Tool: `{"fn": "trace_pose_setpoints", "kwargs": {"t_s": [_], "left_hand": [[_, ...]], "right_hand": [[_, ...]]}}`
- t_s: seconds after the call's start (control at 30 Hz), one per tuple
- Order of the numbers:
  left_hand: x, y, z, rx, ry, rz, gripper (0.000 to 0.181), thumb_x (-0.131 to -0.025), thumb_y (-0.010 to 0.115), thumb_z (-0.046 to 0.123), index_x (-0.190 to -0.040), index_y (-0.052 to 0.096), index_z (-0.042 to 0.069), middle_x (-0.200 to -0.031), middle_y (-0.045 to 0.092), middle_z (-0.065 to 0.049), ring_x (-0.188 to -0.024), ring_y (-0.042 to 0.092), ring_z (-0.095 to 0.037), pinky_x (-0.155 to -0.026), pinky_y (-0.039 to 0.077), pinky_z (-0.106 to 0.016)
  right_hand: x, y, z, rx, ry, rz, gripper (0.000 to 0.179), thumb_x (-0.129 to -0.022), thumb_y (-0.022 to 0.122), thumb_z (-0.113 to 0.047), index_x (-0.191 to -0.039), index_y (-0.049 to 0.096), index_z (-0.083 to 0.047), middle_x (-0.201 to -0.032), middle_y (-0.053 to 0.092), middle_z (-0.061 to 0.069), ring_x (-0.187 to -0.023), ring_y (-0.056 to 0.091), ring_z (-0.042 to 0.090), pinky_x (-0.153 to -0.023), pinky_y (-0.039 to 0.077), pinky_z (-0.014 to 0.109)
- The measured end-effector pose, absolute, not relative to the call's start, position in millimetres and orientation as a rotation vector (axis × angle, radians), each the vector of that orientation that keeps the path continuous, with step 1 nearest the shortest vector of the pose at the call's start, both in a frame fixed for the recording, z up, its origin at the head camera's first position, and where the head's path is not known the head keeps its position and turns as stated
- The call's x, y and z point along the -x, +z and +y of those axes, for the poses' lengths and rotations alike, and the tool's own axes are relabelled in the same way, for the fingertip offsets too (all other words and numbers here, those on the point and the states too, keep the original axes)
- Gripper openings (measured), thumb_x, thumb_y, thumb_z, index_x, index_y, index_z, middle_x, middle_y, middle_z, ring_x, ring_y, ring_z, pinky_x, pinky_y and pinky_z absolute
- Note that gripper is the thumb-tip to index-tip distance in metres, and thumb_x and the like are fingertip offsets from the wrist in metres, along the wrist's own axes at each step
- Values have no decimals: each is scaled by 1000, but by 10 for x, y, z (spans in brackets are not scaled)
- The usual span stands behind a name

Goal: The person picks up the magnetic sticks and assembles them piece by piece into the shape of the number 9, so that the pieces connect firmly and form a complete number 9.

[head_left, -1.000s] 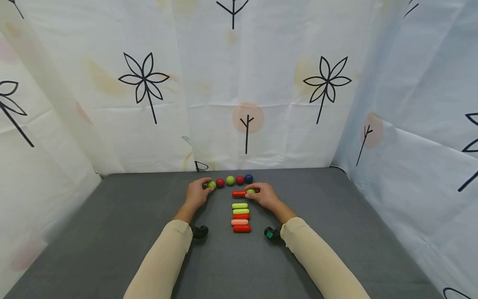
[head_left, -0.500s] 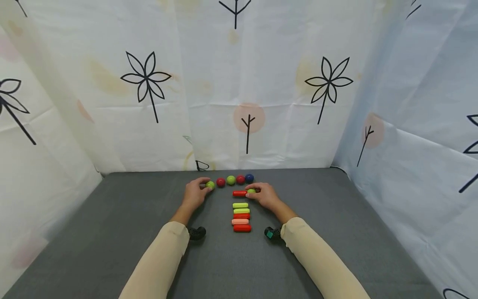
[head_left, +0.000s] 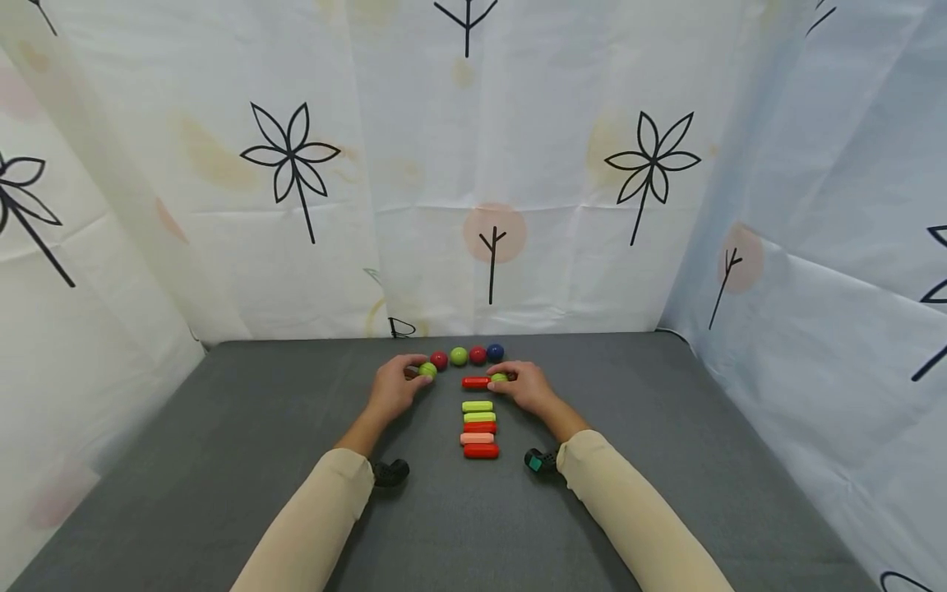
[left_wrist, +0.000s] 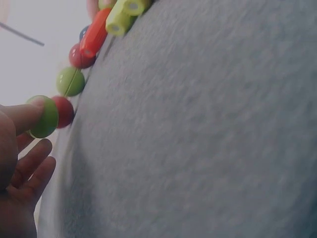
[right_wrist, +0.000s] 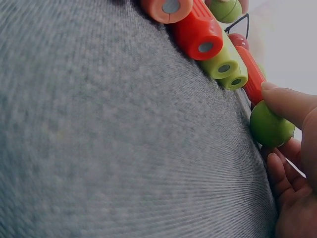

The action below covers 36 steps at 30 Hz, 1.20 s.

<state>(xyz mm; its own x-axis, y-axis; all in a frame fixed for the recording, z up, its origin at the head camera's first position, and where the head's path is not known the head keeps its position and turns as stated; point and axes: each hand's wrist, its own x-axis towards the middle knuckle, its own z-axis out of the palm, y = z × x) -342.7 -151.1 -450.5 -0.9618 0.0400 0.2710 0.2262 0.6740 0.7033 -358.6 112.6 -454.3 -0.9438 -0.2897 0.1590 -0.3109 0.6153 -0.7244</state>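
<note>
Between thumb and fingers, my left hand point(head_left: 392, 390) pinches a green ball point(left_wrist: 45, 117), at the left end of a row of balls. Close beside it is a red ball point(head_left: 439, 360), followed by another green ball point(head_left: 459, 356), a second red ball point(head_left: 478, 355) and a dark blue ball point(head_left: 495, 352). My right hand point(head_left: 524, 388) pinches a green ball point(right_wrist: 270, 124) at the right end of a red rod point(head_left: 476, 382). Ball and rod look to be touching. The fingers partly cover both held balls.
Nearer the person, several short rods lie stacked in a column: two yellow-green rods point(head_left: 477, 406), a red rod point(head_left: 480, 427), a salmon rod point(head_left: 477, 438) and a thicker red rod point(head_left: 481, 451). Grey discs show in rod ends. A patterned white curtain point(head_left: 555, 271) borders the grey table point(head_left: 185, 460).
My left hand first shifted slightly left with its green ball, then came back right and a little nearer the person. The right hand stays at the red rod's end.
</note>
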Motion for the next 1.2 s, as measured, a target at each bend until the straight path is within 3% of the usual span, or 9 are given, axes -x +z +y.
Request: {"fn": "trace_pose_setpoints", "kwargs": {"t_s": [0.7, 0.97, 1.2], "left_hand": [[3392, -4597, -1229, 269, -1200, -2695, 37, -84, 78, 13, -120, 69, 11, -109, 63, -7, -94, 60, -23, -83, 50, -42], [3394, -4627, -1191, 295, -1205, -2682, 36, -84, 78, 13, -119, 69, 10, -105, 62, -6, -92, 61, -23, -82, 51, -42], [3377, -4634, -1162, 314, -1256, -2646, 38, -84, 78, 13, -121, 67, 10, -112, 63, -7, -97, 63, -24, -84, 50, -43]], "right_hand": [[3577, -4554, 1128, -503, 1291, -2785, 23, -88, 73, -21, -110, 74, -15, -112, 67, 3, -94, 59, 22, -85, 48, 41], [3589, -4559, 1123, -470, 1287, -2805, 23, -88, 74, -23, -110, 75, -18, -113, 67, 3, -99, 59, 23, -89, 47, 42], [3591, -4587, 1133, -508, 1328, -2782, 24, -89, 73, -22, -112, 74, -15, -115, 66, 3, -100, 60, 23, -86, 48, 42]]}}
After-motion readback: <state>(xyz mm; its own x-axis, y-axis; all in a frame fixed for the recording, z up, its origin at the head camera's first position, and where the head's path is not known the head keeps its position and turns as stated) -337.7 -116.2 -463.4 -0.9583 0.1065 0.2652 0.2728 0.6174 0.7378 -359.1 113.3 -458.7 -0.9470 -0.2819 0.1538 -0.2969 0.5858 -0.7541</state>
